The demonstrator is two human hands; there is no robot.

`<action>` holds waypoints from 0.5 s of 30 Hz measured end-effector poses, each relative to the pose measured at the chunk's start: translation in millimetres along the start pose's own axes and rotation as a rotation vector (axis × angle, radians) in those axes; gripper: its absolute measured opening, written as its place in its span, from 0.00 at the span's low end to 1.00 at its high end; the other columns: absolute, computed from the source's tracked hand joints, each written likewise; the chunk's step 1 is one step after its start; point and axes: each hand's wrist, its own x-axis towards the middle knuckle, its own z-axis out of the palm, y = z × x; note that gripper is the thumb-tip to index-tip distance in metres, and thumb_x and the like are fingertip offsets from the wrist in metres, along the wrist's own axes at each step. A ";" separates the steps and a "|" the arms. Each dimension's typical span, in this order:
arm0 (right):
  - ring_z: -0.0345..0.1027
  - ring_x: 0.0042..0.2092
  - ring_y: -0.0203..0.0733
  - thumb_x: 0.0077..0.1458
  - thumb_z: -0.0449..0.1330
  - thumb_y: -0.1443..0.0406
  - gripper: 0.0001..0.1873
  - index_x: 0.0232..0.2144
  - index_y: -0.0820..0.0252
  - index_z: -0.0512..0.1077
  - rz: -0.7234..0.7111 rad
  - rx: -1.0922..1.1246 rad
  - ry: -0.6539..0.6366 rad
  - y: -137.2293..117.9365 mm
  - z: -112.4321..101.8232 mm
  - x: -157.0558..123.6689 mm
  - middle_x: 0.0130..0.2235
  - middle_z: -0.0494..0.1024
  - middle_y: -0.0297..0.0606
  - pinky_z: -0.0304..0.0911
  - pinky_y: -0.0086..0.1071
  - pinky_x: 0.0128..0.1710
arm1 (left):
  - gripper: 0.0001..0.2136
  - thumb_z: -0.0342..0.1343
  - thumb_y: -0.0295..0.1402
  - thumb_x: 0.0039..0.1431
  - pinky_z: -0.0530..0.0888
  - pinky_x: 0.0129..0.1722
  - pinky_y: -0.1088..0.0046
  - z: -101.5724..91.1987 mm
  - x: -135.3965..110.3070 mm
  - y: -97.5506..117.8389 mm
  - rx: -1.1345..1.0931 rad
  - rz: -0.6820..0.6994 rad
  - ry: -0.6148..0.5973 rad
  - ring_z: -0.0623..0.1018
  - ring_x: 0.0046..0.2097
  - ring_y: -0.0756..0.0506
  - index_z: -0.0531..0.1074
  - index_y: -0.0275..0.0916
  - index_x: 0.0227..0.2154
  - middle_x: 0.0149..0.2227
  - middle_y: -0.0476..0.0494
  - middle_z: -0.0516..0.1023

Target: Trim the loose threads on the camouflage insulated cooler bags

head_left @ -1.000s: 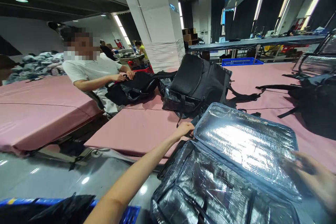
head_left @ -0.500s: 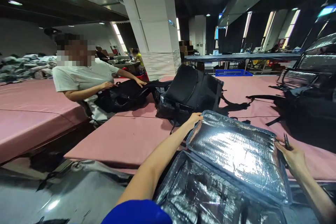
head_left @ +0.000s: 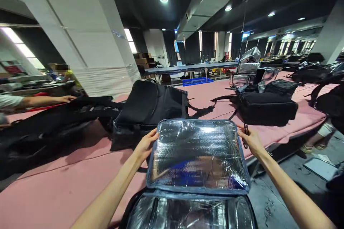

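A silver foil-lined flap with dark blue edging stands raised in front of me, joined along its lower edge to a foil-lined bag. At the flap's left edge my left hand is closed, pinching the border. My right hand pinches the opposite edge near the upper corner. A small dark tool, perhaps thread snips, also sits in my right hand. The bag's lower part is cut off by the frame.
Black backpacks lie on the pink-covered table. More black bags and silver liners are at right. A co-worker's arm reaches in at left over black fabric. Behind stand a white pillar and a blue crate.
My view has swung right, so the co-worker is now mostly out of frame. The flap now appears squarer to me and more upright, with both hands still on its edges.
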 end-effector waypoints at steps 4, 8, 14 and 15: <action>0.67 0.34 0.41 0.49 0.53 0.51 0.27 0.44 0.64 0.72 -0.198 -0.206 -0.014 -33.0 -1.8 5.5 0.37 0.74 0.44 0.64 0.33 0.31 | 0.22 0.63 0.23 0.43 0.73 0.28 0.79 7.7 -21.7 12.4 0.025 0.032 -0.032 0.76 0.27 0.52 0.72 0.37 0.45 0.32 0.48 0.78; 0.67 0.45 0.43 0.46 0.58 0.58 0.15 0.37 0.55 0.75 -0.354 -0.488 -0.181 -79.6 31.5 16.4 0.40 0.77 0.39 0.60 0.32 0.43 | 0.25 0.63 0.35 0.44 0.73 0.32 0.74 17.4 -45.5 17.0 0.268 0.176 -0.048 0.76 0.31 0.47 0.70 0.37 0.48 0.34 0.43 0.78; 0.70 0.37 0.45 0.48 0.57 0.63 0.09 0.30 0.57 0.76 -0.374 -0.862 -0.205 -106.7 65.4 3.2 0.32 0.78 0.42 0.56 0.30 0.34 | 0.21 0.52 0.43 0.53 0.71 0.39 0.61 -37.9 -134.1 -23.4 1.422 0.712 -0.351 0.74 0.44 0.38 0.69 0.46 0.50 0.39 0.39 0.77; 0.70 0.37 0.46 0.47 0.57 0.64 0.09 0.31 0.58 0.76 -0.371 -0.908 -0.170 -106.0 63.2 -0.2 0.32 0.78 0.43 0.56 0.31 0.33 | 0.19 0.54 0.43 0.51 0.70 0.39 0.62 -49.3 -157.3 -36.8 1.503 0.719 -0.417 0.73 0.43 0.38 0.71 0.49 0.48 0.39 0.40 0.77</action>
